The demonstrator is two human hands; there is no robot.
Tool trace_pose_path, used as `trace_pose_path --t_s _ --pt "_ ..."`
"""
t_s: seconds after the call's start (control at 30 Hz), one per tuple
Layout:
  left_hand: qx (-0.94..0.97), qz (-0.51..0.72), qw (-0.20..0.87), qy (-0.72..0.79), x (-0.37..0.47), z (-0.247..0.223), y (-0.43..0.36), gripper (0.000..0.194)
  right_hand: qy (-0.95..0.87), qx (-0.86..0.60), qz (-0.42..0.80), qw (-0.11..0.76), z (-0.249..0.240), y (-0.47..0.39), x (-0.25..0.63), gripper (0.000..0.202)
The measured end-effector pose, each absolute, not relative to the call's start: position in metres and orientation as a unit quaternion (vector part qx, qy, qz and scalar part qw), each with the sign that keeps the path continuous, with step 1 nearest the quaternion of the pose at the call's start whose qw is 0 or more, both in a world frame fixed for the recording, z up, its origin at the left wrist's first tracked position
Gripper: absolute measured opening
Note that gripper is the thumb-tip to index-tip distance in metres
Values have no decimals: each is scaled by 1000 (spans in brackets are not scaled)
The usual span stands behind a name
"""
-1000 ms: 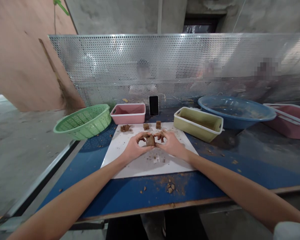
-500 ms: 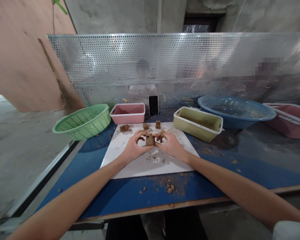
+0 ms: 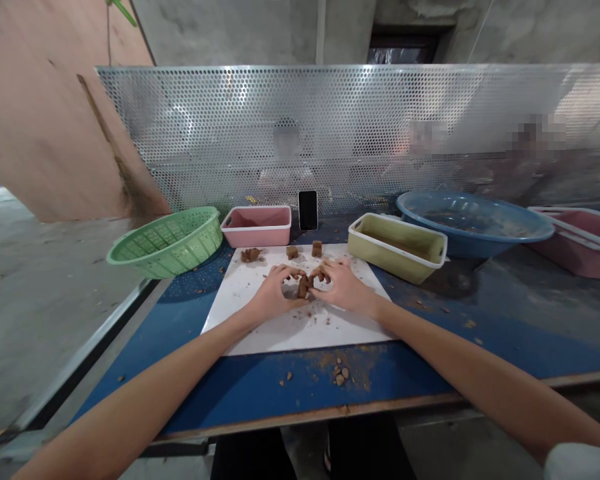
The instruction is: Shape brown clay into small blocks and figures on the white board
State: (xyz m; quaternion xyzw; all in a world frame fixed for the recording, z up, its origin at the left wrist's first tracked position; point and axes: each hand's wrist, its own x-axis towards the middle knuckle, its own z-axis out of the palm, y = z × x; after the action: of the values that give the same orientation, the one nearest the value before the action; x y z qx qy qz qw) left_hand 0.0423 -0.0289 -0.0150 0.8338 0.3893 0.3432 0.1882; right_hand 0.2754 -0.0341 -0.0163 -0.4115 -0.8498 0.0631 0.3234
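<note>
A small brown clay piece is held between my two hands, over the middle of a white board. My left hand pinches it from the left with thumb and fingers. From the right, my right hand grips it with clay-smeared fingertips. Beyond my hands, two small clay blocks, one on the left and one on the right, stand near the board's far edge. A lump of clay lies at the board's far left corner. Crumbs are scattered on the board.
Behind the board are a pink basket, an upright phone and a yellow-green basket. A green colander stands left, a blue basin right. Clay bits lie near the blue table's front edge. A perforated metal screen rises behind.
The clay piece has turned and tilted between my fingers and sits slightly farther right. Both hands have shifted a little with it.
</note>
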Motion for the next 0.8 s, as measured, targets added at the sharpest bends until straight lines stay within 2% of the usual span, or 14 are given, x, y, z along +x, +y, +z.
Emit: trace_pose_path --t_s 0.1,0.23,0.43,0.63,0.8 --pt "838 317 178 406 43 -18 -27 47 -858 -416 70 294 -15 -35 275 15" --pt "830 310 177 429 44 -20 -28 54 -860 -422 82 275 -17 -34 275 13" --pt "805 332 238 431 44 -22 -28 55 -870 -425 59 244 -19 -32 277 16" --pt "791 329 266 443 44 -22 -28 49 -886 -361 27 291 -9 -39 285 25" --pt "770 361 331 409 45 -24 -27 77 -906 -301 49 295 -9 -42 285 31"
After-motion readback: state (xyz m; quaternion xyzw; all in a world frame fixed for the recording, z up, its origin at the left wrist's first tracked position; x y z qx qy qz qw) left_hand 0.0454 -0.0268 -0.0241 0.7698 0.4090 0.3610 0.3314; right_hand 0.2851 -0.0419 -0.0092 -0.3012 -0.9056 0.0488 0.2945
